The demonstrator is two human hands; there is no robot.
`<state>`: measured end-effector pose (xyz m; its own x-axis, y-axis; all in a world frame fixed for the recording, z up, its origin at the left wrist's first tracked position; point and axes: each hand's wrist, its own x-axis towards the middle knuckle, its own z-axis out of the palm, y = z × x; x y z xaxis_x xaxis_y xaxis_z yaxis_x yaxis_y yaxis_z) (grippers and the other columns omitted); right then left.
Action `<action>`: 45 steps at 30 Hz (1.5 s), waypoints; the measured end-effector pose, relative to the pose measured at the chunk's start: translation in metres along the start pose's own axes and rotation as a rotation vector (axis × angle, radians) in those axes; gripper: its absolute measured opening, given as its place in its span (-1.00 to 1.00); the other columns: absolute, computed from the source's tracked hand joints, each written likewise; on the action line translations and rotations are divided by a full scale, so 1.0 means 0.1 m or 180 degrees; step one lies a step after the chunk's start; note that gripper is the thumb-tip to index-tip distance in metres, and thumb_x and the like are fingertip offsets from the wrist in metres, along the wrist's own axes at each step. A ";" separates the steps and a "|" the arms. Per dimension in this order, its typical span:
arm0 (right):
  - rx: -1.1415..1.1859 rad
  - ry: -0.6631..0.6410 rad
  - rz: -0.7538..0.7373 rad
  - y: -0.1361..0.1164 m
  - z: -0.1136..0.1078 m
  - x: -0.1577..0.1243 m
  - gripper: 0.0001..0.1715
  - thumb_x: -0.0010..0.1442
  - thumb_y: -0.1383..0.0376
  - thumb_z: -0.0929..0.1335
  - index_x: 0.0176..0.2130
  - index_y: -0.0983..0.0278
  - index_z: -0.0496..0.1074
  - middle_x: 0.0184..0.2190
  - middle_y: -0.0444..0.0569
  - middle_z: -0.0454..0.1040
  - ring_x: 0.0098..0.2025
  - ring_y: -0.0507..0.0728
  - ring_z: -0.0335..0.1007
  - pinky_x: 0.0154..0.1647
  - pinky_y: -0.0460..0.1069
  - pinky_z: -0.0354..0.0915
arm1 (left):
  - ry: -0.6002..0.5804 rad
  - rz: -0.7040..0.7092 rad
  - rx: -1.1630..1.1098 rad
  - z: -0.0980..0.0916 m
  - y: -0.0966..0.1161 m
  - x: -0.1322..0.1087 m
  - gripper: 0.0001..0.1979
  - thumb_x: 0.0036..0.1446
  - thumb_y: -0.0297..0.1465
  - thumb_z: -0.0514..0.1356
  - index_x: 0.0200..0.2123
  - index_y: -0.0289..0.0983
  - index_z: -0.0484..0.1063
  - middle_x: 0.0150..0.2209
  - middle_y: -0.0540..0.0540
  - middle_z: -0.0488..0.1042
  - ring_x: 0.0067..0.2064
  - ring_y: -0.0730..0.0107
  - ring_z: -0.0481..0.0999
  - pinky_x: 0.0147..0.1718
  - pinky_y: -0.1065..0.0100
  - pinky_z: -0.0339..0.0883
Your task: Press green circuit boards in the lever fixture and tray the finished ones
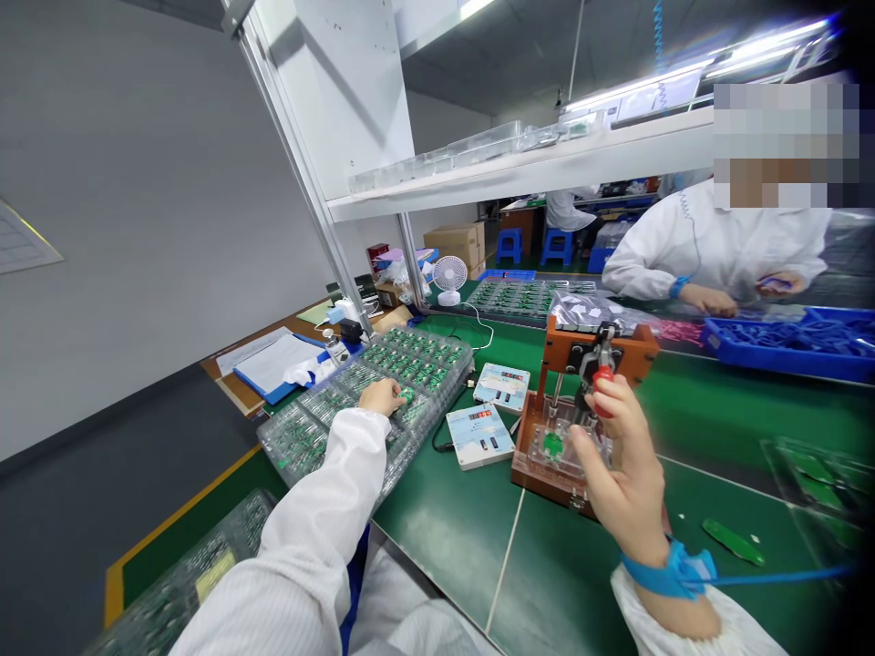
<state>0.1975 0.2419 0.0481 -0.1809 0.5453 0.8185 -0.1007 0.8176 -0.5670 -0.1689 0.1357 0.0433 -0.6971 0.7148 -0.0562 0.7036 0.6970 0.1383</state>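
Observation:
My left hand (383, 398) reaches over a clear plastic tray (403, 456) filled with small green circuit boards. Its fingers are pinched on one circuit board (406, 394) at the tray's right part. My right hand (629, 469) has its fingers curled over the red handle (602, 390) of a toggle clamp, with the thumb held apart. That clamp tops an orange-brown test fixture (557, 487). Inside the fixture, under the press, lies a green circuit board (553, 445). A blue wrist strap (666, 569) circles my right wrist.
Two white meter boxes (502, 387) with red digits stand between tray and fixture. A green strip (733, 542) lies at right, near a clear tray (813, 474). Behind are a small fan (449, 280), a blue bin (793, 344) and a co-worker in white. A shelf (519, 173) hangs above.

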 end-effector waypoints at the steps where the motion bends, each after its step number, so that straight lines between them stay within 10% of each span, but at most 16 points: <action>1: -0.0009 0.0002 -0.0016 0.00 0.00 0.00 -0.48 0.31 0.39 0.38 0.22 0.12 0.34 0.30 0.05 0.30 0.44 0.34 0.07 0.44 0.41 0.07 | 0.0027 0.0030 -0.0054 0.00 0.00 0.00 -0.84 0.16 -0.35 0.39 -0.19 -0.19 0.55 -0.14 -0.05 0.65 -0.03 0.24 0.61 -0.11 0.40 0.37; 19: 0.0039 -0.0034 0.0013 0.04 -0.01 -0.02 -0.48 0.32 0.36 0.38 0.22 0.11 0.34 0.31 0.05 0.29 0.44 0.37 0.06 0.42 0.45 0.08 | 0.0354 -0.0077 -0.0527 -0.21 -0.29 0.22 -0.67 0.22 -0.33 0.33 0.05 -0.27 0.56 -0.02 -0.15 0.62 0.04 0.22 0.59 0.04 0.38 0.38; 45: 0.0050 -0.0034 0.0001 0.03 -0.01 -0.01 -0.45 0.31 0.38 0.38 0.24 0.10 0.33 0.30 0.05 0.29 0.44 0.36 0.06 0.43 0.46 0.07 | -0.0264 -0.0219 -0.0096 -0.16 -0.34 0.42 -0.77 0.28 -0.25 0.32 -0.16 -0.31 0.57 -0.05 -0.15 0.61 0.06 0.20 0.58 0.13 0.12 0.40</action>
<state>0.1982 0.2435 0.0456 -0.1915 0.5436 0.8172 -0.1160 0.8143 -0.5688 -0.2249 0.1411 0.0516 -0.7289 0.6684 -0.1481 0.6491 0.7435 0.1609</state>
